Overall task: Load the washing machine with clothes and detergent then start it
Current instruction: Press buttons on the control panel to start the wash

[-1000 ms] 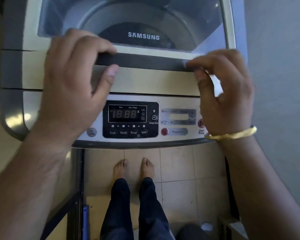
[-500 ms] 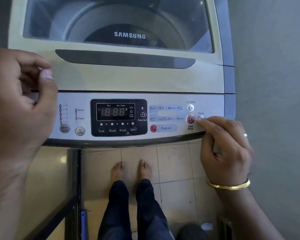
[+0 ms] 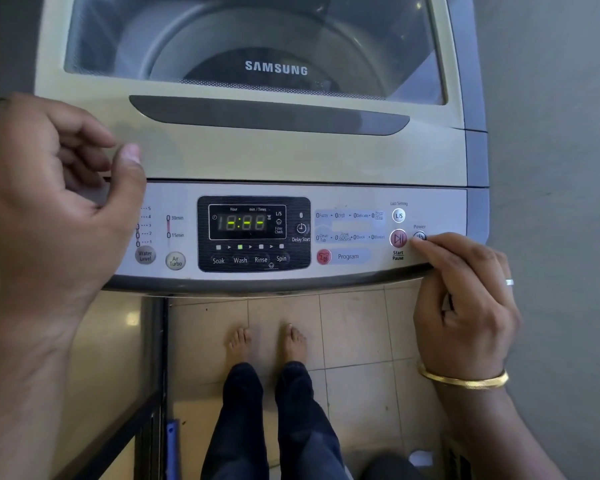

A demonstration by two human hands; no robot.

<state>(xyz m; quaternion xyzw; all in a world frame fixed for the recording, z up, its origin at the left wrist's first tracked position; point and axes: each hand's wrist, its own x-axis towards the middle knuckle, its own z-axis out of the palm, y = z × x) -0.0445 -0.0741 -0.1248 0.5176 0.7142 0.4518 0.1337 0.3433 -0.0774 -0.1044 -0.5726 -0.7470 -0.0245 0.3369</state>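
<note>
Washing machine [image 3: 257, 157]: lid closed, panel lit; rigid, heavy.
Power button [image 3: 419, 235]: right of the Start/Pause button [image 3: 398, 238]; small, stiff, fingertip press only.
Right hand [image 3: 465, 303]: curled, forefinger on Power button.
Left hand [image 3: 52, 199]: loosely curled, holding nothing.

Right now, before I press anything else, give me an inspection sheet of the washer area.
Surface: control panel faces up, display lit green, Wash indicator lit.
Job's things: washing machine lid shut; the drum shows through its window; clothes and detergent not visible.
Clutter: blue object on the floor by the machine's left side; small white item at lower right.
Grippers: right hand has its index fingertip on the Power button, beside Start/Pause; left hand loosely curled above the panel's left end, holding nothing.
Cables: nothing seen.
Surroundings: tiled floor, grey wall to the right, bare feet below.
</note>
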